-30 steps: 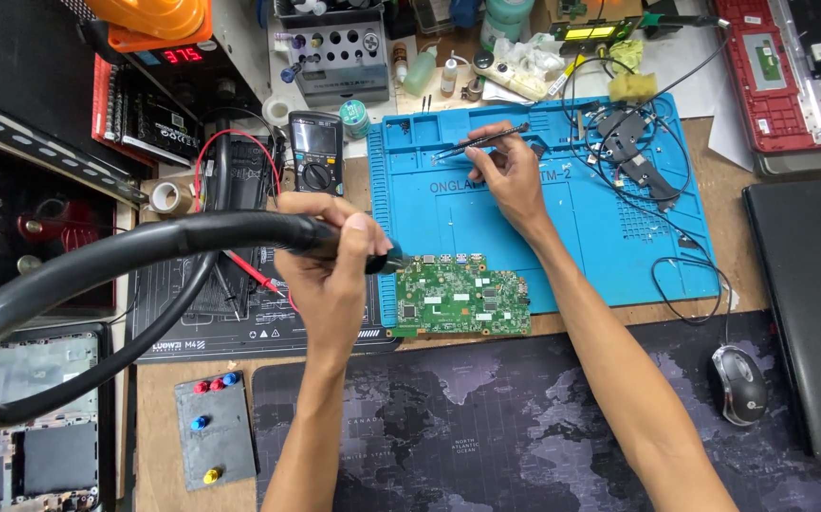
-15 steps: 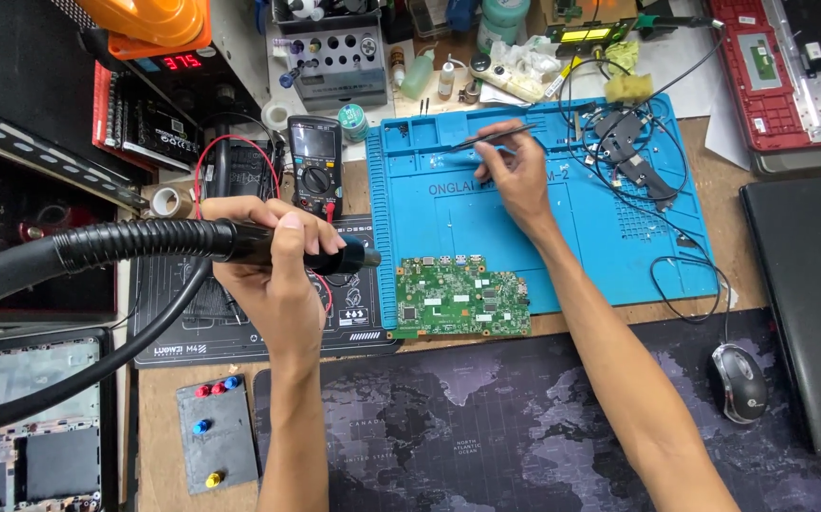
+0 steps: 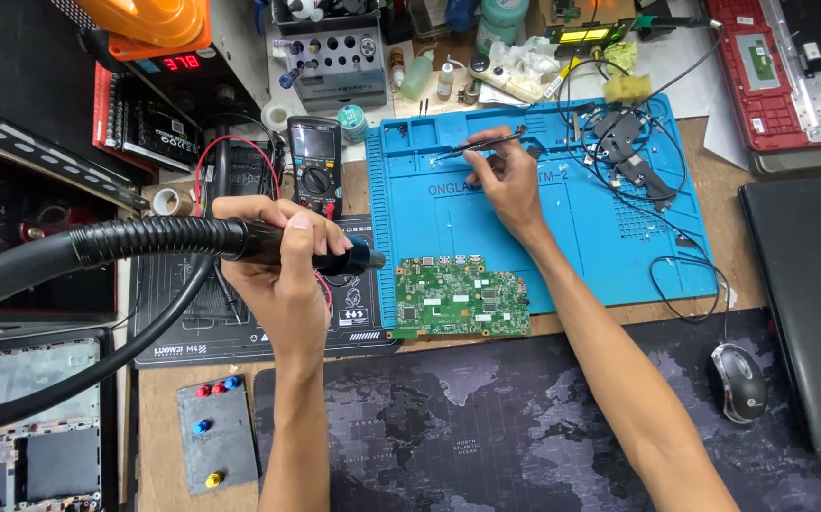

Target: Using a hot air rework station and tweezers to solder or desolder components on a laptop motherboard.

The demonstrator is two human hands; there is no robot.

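Two bare hands work above a cluttered tabletop (image 3: 159,417). Nearest the camera, a dark desk mat (image 3: 486,436) printed with a world map covers the front edge; a small grey plate (image 3: 216,431) with red, blue and yellow knobs lies to its left, and a mouse (image 3: 740,381) rests to its right, beside a closed black laptop (image 3: 813,303).

Farther in, the left hand (image 3: 282,265) is closed around the black handle of a hot-air tool (image 3: 320,248). The tool's ribbed black hose (image 3: 78,251) runs off to the left. The tool's tip points right, near the upper left corner of a green circuit board (image 3: 460,298). The board lies flat on the front edge of a blue work mat (image 3: 581,228).

Beyond the board, the right hand (image 3: 507,180) pinches a pair of tweezers (image 3: 481,144) between thumb and fingers; the tweezers lie nearly level over the upper part of the blue work mat. Loose black parts with thin wires (image 3: 633,156) sit on the mat's right side.

At the far side stand a multimeter (image 3: 316,166) with red leads, a grey tool holder (image 3: 334,62) and small bottles (image 3: 420,74).
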